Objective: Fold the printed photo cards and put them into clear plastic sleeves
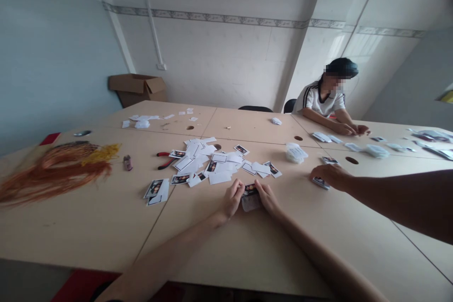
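Low over the table's front part, my left hand [233,198] and my right hand [268,197] grip a small photo card [250,189] from both sides. Below the card, between my hands, shows a translucent plastic sleeve [251,204]; whether the card is partly inside it I cannot tell. Fingers of both hands are bent around the edges. Just beyond them lies a loose pile of white cards and photo cards [221,177], some face up, some face down.
From the right, another person's hand [330,176] rests on a card stack [322,183]. A stack of clear sleeves [296,152], red-handled pliers [163,166] and orange strands [71,165] lie on the table [198,245]. Across it sits a person [322,99]. A cardboard box [136,87] stands behind.
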`<act>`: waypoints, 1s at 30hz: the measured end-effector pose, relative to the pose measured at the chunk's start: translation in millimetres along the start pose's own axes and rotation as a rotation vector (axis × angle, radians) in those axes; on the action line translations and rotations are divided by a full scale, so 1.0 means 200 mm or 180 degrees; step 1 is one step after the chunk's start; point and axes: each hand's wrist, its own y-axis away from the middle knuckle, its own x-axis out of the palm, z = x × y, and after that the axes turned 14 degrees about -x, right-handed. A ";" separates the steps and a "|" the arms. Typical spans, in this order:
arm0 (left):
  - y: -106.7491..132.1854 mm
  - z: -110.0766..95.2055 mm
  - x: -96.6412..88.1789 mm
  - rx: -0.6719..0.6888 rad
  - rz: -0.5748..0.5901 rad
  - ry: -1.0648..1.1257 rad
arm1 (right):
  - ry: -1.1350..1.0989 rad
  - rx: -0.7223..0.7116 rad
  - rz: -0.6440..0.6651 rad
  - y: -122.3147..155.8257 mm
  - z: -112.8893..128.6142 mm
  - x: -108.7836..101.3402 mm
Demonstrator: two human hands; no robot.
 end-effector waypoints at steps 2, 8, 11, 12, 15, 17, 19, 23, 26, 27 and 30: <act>0.00 0.00 0.00 -0.0004 0.0024 0.0011 | -0.0020 0.0021 0.0007 0.00 0.00 0.00; 0.01 -0.01 0.00 -0.0019 0.0027 0.0066 | -0.0050 0.0012 0.0051 0.00 0.01 -0.01; 0.01 0.00 0.00 -0.0031 0.0045 0.0081 | -0.0071 -0.0017 0.0068 0.01 0.02 -0.01; 0.01 0.00 0.00 -0.0032 0.0048 0.0085 | -0.0080 -0.0026 0.0071 0.01 0.02 -0.01; 0.00 0.00 0.01 -0.0036 0.0047 0.0092 | -0.0098 -0.0042 0.0073 0.00 0.03 -0.01; 0.00 -0.01 0.01 -0.0036 0.0049 0.0096 | -0.0106 -0.0049 0.0074 0.00 0.02 -0.01; 0.00 -0.01 0.00 -0.0027 0.0059 0.0103 | -0.0122 -0.0062 0.0087 0.00 0.02 -0.01; 0.01 -0.01 0.00 -0.0016 0.0044 0.0108 | -0.0170 -0.0077 0.0103 0.00 0.01 -0.01; 0.01 -0.01 0.00 -0.0019 -0.0016 0.0120 | -0.0243 -0.0058 0.0158 0.00 0.01 -0.01; 0.01 -0.01 0.00 -0.0020 -0.0045 0.0131 | -0.0282 -0.0058 0.0199 0.00 0.01 -0.02; 0.01 -0.01 0.00 -0.0030 -0.0122 0.0165 | -0.0438 -0.0101 0.0337 -0.01 0.04 -0.03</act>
